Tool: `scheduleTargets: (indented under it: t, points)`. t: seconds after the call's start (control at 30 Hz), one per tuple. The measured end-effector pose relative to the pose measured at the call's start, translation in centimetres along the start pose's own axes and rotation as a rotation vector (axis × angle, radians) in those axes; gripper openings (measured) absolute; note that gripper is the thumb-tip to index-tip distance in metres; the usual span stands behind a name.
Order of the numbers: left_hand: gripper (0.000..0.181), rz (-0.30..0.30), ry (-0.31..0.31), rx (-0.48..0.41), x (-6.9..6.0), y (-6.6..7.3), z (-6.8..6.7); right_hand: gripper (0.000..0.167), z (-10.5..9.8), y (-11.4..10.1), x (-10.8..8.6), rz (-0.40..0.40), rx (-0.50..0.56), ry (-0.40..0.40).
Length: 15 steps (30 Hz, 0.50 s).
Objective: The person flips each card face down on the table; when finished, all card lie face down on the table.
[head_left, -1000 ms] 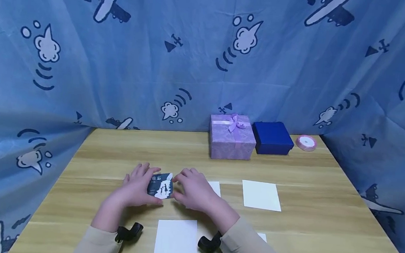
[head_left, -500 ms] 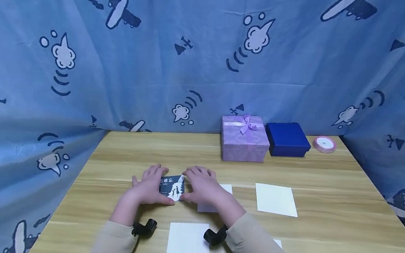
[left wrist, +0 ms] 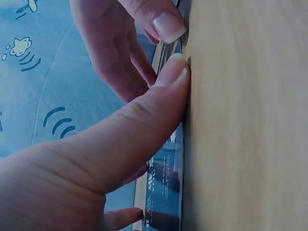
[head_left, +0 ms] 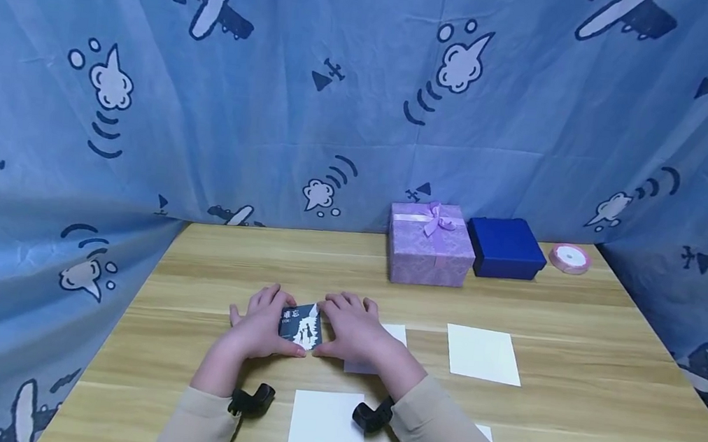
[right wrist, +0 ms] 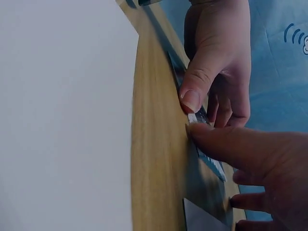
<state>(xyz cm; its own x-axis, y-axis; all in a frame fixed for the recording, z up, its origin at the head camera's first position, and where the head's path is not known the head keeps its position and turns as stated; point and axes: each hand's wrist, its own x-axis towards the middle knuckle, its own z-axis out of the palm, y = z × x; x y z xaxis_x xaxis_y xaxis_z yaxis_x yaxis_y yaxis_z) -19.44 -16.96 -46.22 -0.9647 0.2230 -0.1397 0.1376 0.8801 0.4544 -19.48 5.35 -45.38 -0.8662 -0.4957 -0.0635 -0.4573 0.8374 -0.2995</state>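
A dark square card [head_left: 300, 327] with white lettering and white silhouettes lies on the wooden table between both hands. My left hand [head_left: 258, 326] grips its left side, thumb at the near edge and fingers at the far edge. At the right corners, my right hand [head_left: 349, 327] holds it in the same way. The two thumb tips almost meet along the near edge of the card [left wrist: 164, 192] in the left wrist view. In the right wrist view the card [right wrist: 212, 167] is partly covered by both hands.
Several white paper squares lie around, one sheet [head_left: 327, 427] in front, another [head_left: 484, 354] to the right, others partly under the right arm. Along the back stand a purple gift box [head_left: 428, 259] with a bow, a blue box [head_left: 506, 248] and a pink ribbon roll [head_left: 570, 259].
The head view has turned slightly left, so the scene sits further right. The right fingers have settled closer on the card's right corners; both hands otherwise stay in place.
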Motion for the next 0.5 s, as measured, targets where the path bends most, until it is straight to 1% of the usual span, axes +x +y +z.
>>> scheduleTargets:
  t: [0.1,0.2,0.37,0.5]
  points:
    - [0.086,-0.005,-0.001,0.0,0.0,-0.04,-0.02,0.09,0.16,-0.02,0.2,-0.002,-0.004,0.012]
    - [0.086,-0.004,0.002,0.002,0.01,-0.03,-0.01,0.091,0.24,-0.05,0.37,0.003,0.002,0.023]
    - [0.086,-0.004,0.004,-0.008,0.07,0.2,0.06,0.093,0.3,-0.02,0.43,0.018,-0.004,0.021]
    - [0.087,-0.012,0.005,-0.012,0.02,0.42,-0.01,0.096,0.28,0.04,0.45,0.012,-0.007,0.023]
